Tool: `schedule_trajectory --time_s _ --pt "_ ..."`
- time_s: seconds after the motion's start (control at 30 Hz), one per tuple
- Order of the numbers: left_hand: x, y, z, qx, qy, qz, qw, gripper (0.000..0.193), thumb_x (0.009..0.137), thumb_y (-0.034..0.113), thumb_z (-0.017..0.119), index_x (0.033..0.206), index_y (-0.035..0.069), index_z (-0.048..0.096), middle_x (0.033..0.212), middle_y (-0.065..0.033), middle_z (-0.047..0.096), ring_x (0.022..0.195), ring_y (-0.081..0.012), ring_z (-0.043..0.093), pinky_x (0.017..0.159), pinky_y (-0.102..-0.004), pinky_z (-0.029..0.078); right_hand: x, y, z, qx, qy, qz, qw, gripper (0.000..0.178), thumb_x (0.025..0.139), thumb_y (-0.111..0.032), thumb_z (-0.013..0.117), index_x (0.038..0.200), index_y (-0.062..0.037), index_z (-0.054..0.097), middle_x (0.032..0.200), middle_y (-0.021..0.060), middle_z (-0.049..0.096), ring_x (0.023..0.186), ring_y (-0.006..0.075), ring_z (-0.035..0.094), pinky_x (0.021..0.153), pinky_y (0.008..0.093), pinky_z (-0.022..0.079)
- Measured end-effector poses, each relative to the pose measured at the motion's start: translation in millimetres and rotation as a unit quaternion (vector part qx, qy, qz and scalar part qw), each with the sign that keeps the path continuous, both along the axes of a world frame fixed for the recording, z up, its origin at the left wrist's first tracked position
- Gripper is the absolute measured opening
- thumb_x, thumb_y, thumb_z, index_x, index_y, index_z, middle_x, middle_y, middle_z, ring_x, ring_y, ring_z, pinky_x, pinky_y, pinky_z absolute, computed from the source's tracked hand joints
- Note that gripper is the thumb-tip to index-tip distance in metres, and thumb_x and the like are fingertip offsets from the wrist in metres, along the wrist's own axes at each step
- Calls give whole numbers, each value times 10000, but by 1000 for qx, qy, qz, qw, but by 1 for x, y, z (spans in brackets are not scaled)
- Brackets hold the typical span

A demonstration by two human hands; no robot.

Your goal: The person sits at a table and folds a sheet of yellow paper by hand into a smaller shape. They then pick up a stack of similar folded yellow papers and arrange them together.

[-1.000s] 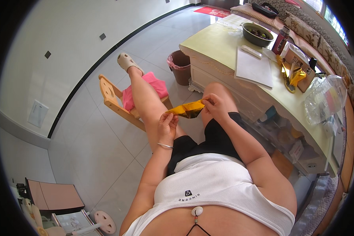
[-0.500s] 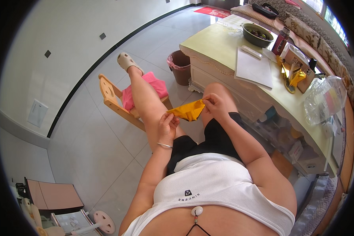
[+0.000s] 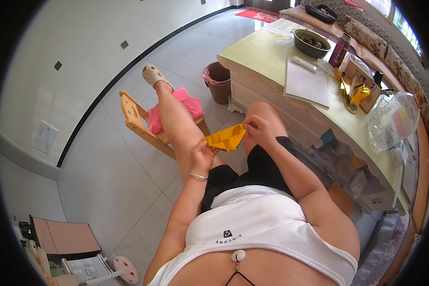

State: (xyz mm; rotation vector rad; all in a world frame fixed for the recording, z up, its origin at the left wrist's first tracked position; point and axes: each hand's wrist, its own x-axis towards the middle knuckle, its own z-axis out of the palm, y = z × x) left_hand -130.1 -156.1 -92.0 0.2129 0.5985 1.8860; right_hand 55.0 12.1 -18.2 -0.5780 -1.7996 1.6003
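Observation:
Stretched between my hands, over the gap between my legs, is a folded piece of shiny gold paper [image 3: 225, 138]. My left hand [image 3: 204, 156] pinches its left end, with the thumb along the edge and other fingers curled beneath. The right end is gripped between thumb and fingertips of my right hand [image 3: 260, 129]. Creases show across the middle of the paper. Its underside is hidden.
At right stands a pale table [image 3: 257, 50] bearing a colander of fruit [image 3: 311, 42], white paper [image 3: 306, 83], a bottle [image 3: 340, 49], more gold paper [image 3: 360, 95] and a clear plastic bag [image 3: 393, 121]. A bin [image 3: 218, 83] and wooden chair [image 3: 148, 136] with pink cloth [image 3: 178, 109] are ahead.
The left end of the gold paper has dropped slightly with my left hand. Its face now shows broader and tilts more toward me. My right hand has shifted a little down and left.

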Motion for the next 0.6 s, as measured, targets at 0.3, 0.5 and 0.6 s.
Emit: schedule_trajectory --time_s 0.3,0.5,0.6 --pt "4 2 6 -38 11 35 999 246 928 203 582 1099 27 603 1097 -147 683 1025 -292 662 921 -451 523 2 -3 5 16 -22 2 1000 40 915 -18 622 939 12 612 732 24 600 576 73 554 534 219 450" --pt "3 2 -3 -38 60 50 996 292 944 261 620 1135 45 573 1121 -116 660 1046 -277 643 952 -431 506 0 -2 2 27 -22 -3 999 44 913 -17 624 942 13 610 727 26 599 574 74 558 531 221 450" --pt "4 2 -2 -40 23 46 998 288 945 254 619 1137 44 572 1121 -120 658 1043 -273 644 944 -426 512 0 -2 1 27 -20 -3 999 47 913 -18 625 943 15 610 728 27 599 575 75 558 531 221 450"
